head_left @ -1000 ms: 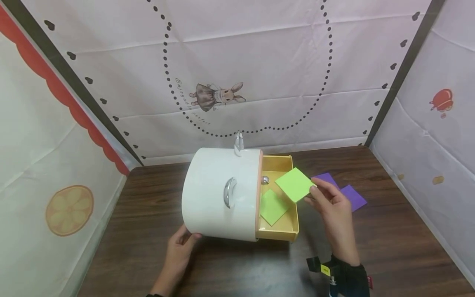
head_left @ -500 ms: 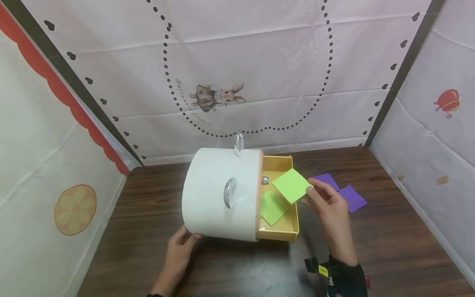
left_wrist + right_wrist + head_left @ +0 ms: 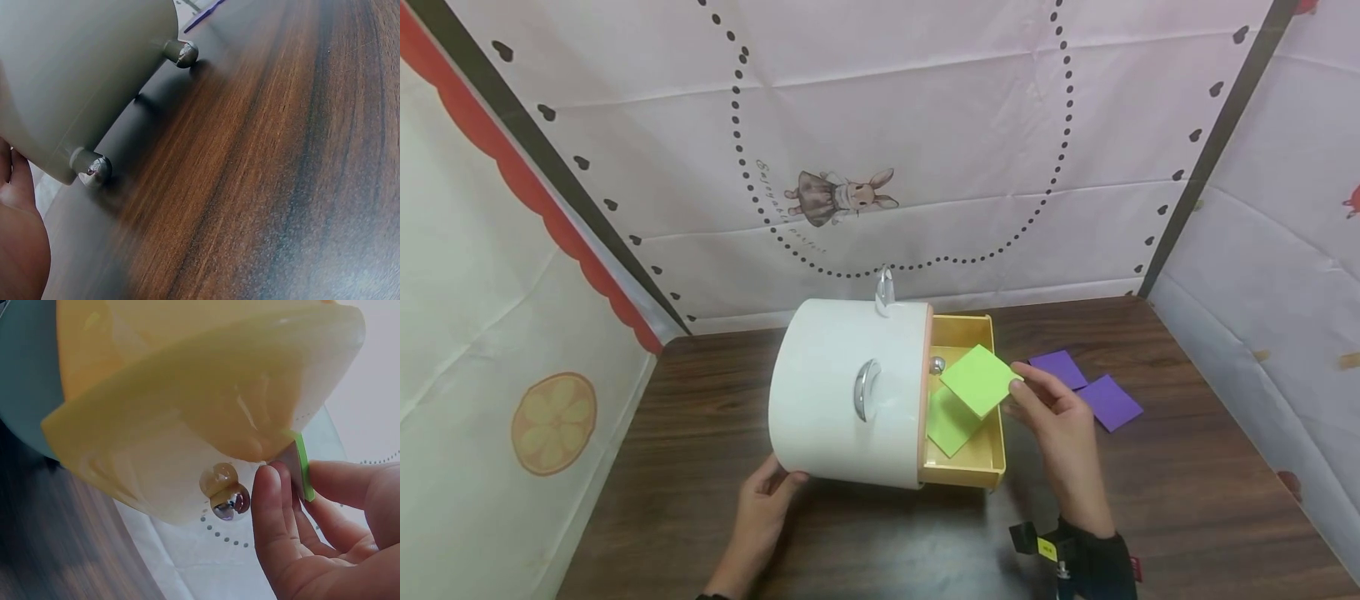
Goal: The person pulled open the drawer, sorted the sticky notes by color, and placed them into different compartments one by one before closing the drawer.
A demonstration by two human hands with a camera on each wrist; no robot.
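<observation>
A white storage box with chrome handles stands on the table, its yellow drawer pulled out to the right. My left hand holds the box's near left corner, thumb along the near side; in the left wrist view its fingers are mostly cut off. Between thumb and fingers my right hand pinches a green sticky note pad by its right corner, over the drawer. Another green sticky note pad lies inside the drawer, partly covered by the held one.
Two purple sticky note pads lie on the table right of the drawer. A round silver knob sits at the box's front above the drawer. Chrome feet raise the box off the wooden table. Printed cloth walls enclose the table.
My right hand has carried the green sticky note pad slightly left and down, further over the drawer. The left hand and the box stay where they were.
</observation>
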